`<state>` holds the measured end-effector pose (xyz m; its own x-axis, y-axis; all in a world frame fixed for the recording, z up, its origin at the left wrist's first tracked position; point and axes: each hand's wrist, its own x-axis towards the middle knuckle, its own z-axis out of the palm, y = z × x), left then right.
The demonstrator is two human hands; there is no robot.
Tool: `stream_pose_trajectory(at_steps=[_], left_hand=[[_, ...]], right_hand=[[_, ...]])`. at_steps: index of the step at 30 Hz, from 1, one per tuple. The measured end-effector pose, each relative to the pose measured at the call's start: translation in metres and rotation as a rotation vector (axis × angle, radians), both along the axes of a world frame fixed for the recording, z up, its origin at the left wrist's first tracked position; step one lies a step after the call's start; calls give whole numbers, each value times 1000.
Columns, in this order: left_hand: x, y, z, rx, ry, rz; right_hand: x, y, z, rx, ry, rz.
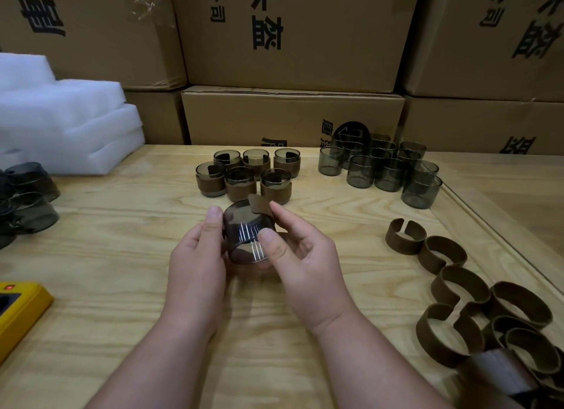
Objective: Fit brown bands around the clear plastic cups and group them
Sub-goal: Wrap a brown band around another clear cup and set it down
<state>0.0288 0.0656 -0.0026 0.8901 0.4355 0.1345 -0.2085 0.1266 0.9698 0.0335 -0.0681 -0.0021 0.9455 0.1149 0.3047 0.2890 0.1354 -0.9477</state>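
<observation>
Head view. Nearest the camera: two bare forearms reaching in from the bottom edge over a pale wooden table (91, 332). The left hand (195, 256) curls round the left side of a smoky clear cup (244, 234), index finger up along its wall. The right hand (293, 253) presses its thumb on the cup's front and pinches the loose end of a brown band (258, 203) at the cup's far rim. The cup is held just above the table, centre frame, tilted: its axis leans away from the camera, the dark circular end facing up and away. The band wraps part of the cup; the flap end stands free.

Surroundings:
- Just behind the hands: six banded cups (244, 173), upright, grouped in two rows of three, touching or nearly so.
- Far right of those: a cluster of unbanded cups (381, 167), some stacked.
- Right edge, near: a trail of open, C-shaped loose bands (451, 286) lying on edge, running down to the bottom corner.
- Left edge: dark cups on their sides (30, 195); white foam sheets (61, 118), stacked; a yellow device (18, 308), partly cut off.
- Back: stacked cardboard boxes (290, 42) with black print, walling off the table.

Nothing lies between the hands and the banded group.
</observation>
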Motion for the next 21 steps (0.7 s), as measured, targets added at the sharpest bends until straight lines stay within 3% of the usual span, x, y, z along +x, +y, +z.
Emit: stream_pose_trajectory(at_steps=[6,13,21], left_hand=[[-1,0,1,-78,-23,-124],[1,3,-7,12,-42,-282],[4,2,-10,-6,-4,-247]], right_hand=[[1,1,4,0,94,-52],[7,-1,6,250,197,-150],[11,-7,-1,141,165,-211]])
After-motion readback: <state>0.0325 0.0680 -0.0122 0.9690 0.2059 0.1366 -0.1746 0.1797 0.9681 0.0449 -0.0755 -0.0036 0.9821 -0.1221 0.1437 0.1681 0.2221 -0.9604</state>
